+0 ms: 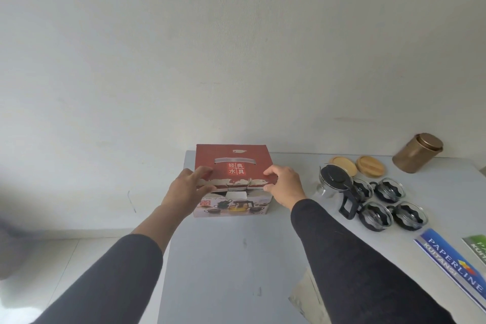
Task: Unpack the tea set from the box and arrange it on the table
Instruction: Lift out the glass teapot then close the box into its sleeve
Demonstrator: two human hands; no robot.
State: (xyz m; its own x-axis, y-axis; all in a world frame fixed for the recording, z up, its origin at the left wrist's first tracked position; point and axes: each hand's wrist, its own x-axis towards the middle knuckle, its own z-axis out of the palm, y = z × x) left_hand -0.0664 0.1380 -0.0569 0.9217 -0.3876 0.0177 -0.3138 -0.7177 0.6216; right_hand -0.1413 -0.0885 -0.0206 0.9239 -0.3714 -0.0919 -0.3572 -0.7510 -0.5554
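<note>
The red box (233, 166), at the centre of the frame, carries four bright Chinese characters on its top, 经典 over 水具, set in a square divided by a cross. A small red label on its front face is too small to read. At the lower right, a blue booklet (451, 267) reads "PAPERLINE" with "KUITANSI" alongside. The green booklet (477, 246) beside it shows only cut-off letters.

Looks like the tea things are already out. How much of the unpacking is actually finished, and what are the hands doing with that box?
Mostly done: a glass teapot and four cups stand grouped on the table, right of the red box. In hand: the left hand and right hand grip the box's top flap edges, which looks closed or nearly so. Left: perhaps setting the box aside; whether anything remains inside cannot be seen.
</note>
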